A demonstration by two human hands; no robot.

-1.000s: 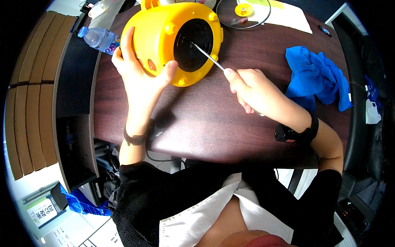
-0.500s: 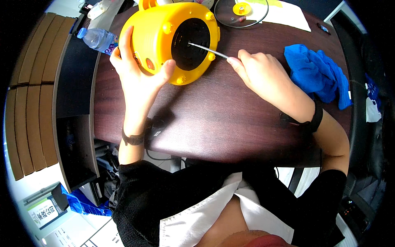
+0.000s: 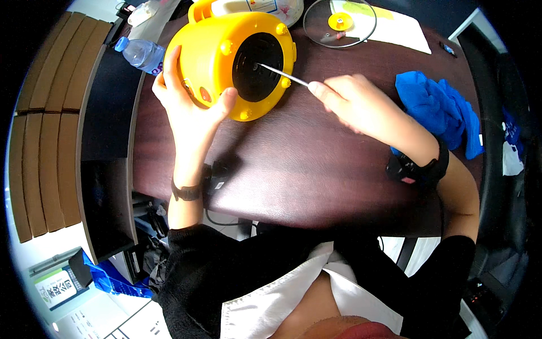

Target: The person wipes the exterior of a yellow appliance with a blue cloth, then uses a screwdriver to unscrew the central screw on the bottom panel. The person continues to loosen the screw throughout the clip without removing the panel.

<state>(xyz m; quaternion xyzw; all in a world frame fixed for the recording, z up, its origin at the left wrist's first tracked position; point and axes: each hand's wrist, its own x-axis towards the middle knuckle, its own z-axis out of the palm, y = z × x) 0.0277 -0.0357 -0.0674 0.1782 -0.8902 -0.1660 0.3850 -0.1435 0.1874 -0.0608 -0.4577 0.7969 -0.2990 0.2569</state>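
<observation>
A rounded yellow plastic appliance [image 3: 198, 48] lies on its side at the back left of the dark wood table [image 3: 316, 164], its round black base [image 3: 252, 82] and knobby feet facing me. My left hand [image 3: 189, 96] grips its left side, fingers and thumb spread round the body. My right hand [image 3: 350, 104] is closed on a thin metal screwdriver [image 3: 288, 75], whose tip reaches the middle of the black base; the handle is hidden in my fingers.
A water bottle [image 3: 141, 54] stands left of the appliance. A glass lid [image 3: 316, 37], yellow disc [image 3: 340, 21] and paper [image 3: 412, 39] lie behind; a white container [image 3: 248, 7] is farther back. Blue cloth [image 3: 440, 104] lies right. Cardboard boxes [image 3: 39, 169] line the left.
My right hand has risen and turned around the screwdriver since a second ago, its tip still at the base. The appliance and left hand shift only slightly in the picture.
</observation>
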